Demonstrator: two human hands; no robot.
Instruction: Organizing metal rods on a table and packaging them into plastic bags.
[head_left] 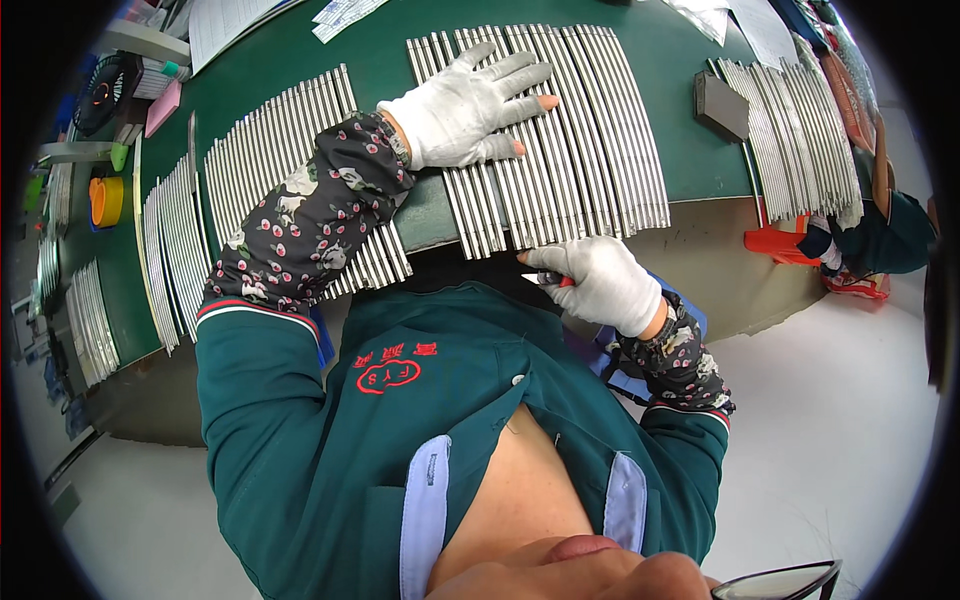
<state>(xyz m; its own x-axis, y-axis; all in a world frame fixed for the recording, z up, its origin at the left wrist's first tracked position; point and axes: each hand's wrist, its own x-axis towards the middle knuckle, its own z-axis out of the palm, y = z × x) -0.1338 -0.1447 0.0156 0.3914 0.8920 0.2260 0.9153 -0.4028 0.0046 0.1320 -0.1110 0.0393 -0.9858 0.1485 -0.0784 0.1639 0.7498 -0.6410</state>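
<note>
My left hand [465, 108], in a white glove with some bare fingertips, lies flat with fingers spread across a row of shiny metal rods [590, 130]. These rods lie side by side on the green table, and a narrow gap parts a few at the left from the others. By the near ends of the rods, at the table's front edge, my right hand [608, 285] is closed around a small tool [566, 282] with a red part. Its kind is mostly hidden by the gloved fingers. The right thumb or finger tip reaches close to the rod ends.
More metal rods [275, 150] lie in rows to the left. At the right, a dark grey block [721, 107] stands beside another rod row [795, 140]. A small black fan [105, 92] and a yellow tape roll [105, 202] are far left. Another person [885, 235] is at the right.
</note>
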